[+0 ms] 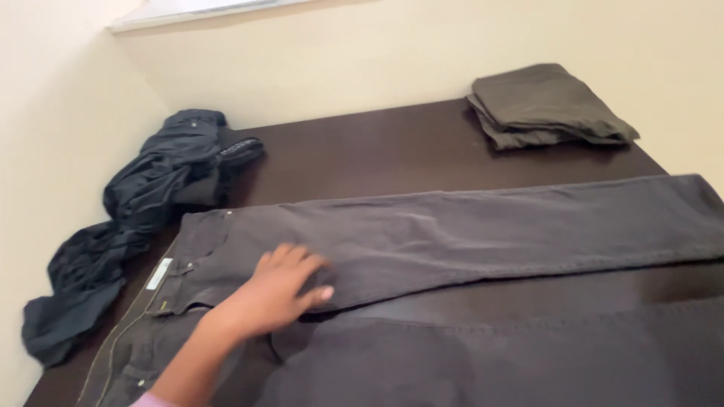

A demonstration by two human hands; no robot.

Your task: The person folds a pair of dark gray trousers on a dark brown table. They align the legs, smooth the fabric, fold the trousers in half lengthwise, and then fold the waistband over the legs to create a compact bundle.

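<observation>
A pair of dark grey trousers (483, 234) lies spread across the dark brown table (392, 151), waistband to the left and legs running off to the right. One leg lies folded over the other. My left hand (283, 290) reaches in from the bottom left and rests palm down on the upper thigh near the crotch. Its fingers lie flat on the cloth and the thumb sits at the edge of the upper leg. Nothing is held in it. My right hand is out of the picture.
A folded olive-grey garment (547, 105) lies at the far right of the table by the wall. A crumpled dark blue-black garment (143, 203) is heaped at the left edge, hanging partly over it. Cream walls close in the left and far sides.
</observation>
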